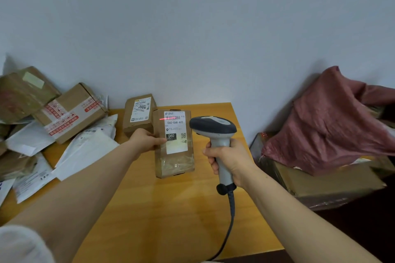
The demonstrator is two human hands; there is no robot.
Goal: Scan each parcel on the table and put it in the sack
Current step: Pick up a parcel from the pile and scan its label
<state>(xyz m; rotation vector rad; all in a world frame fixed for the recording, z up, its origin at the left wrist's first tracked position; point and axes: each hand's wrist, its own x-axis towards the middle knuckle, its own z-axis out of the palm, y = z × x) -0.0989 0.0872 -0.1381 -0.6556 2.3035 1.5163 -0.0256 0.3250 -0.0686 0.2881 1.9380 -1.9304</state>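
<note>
Left hand (147, 139): fingers curled behind the left edge of a brown parcel (174, 156), thumb laid across the front onto its white label (176, 134). A firm grip.

Parcel was over the middle of the table (171, 209), label face up and toward the camera. Could not tell whether its near end rested on the table top.

Right hand (228, 158): closed all round the handle of a grey scanner (215, 132), just right of the parcel and above the table's right side. Scanner head pointed at the label. A red line (168, 118) lay across the barcode at the label's top. Scanner cable (230, 220) ran down off the table's near edge.

Hands were apart, with the parcel between them.

Second small parcel (140, 113) stood at the table's far edge against the wall, label showing, touching or just behind the held one.

Table's left end: a heap of cardboard boxes (70, 111) and white mailing bags (89, 147), overlapping.

Sack (333, 121): dark red, crumpled, off the table's right side, draped over a large cardboard box (320, 179). Its mouth and contents could not be seen.
</note>
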